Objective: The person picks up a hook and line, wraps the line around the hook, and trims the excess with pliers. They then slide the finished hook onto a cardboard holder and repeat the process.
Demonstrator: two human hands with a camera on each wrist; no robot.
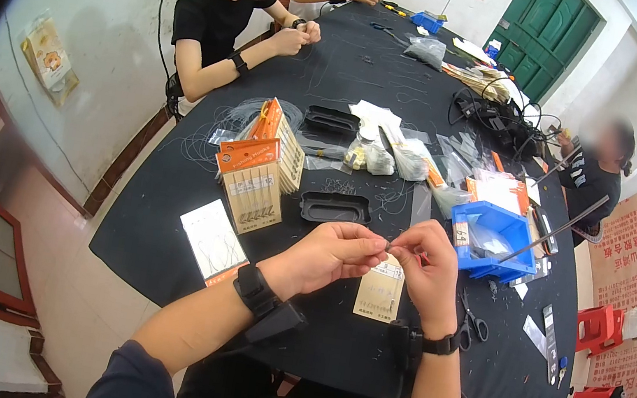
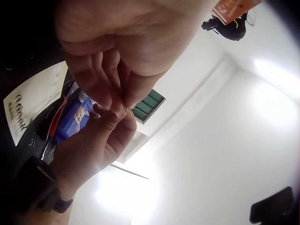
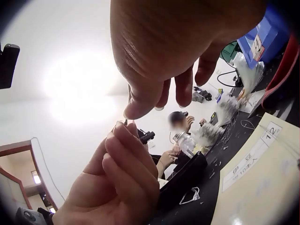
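Note:
Above the table's near side, my left hand [image 1: 339,252] and right hand [image 1: 427,260] meet at the fingertips. Thumb and forefinger of each pinch a small dark thin piece [image 3: 125,121], mostly hidden by the fingers; I cannot tell its kind. In the left wrist view, the left hand [image 2: 122,42] is above and the right hand [image 2: 89,145] below, tips together. Below them lies a cream card [image 1: 378,298] with a printed label. To the left are a white card [image 1: 214,239] with dark looped lines and an orange-topped hook pack [image 1: 254,193].
A blue bin [image 1: 487,263] with clear bags stands right of the hands, scissors [image 1: 474,324] nearer me. Black trays [image 1: 335,207] and plastic bags [image 1: 408,159] lie beyond. Two people sit along the far left side, another person [image 1: 598,172] at the right.

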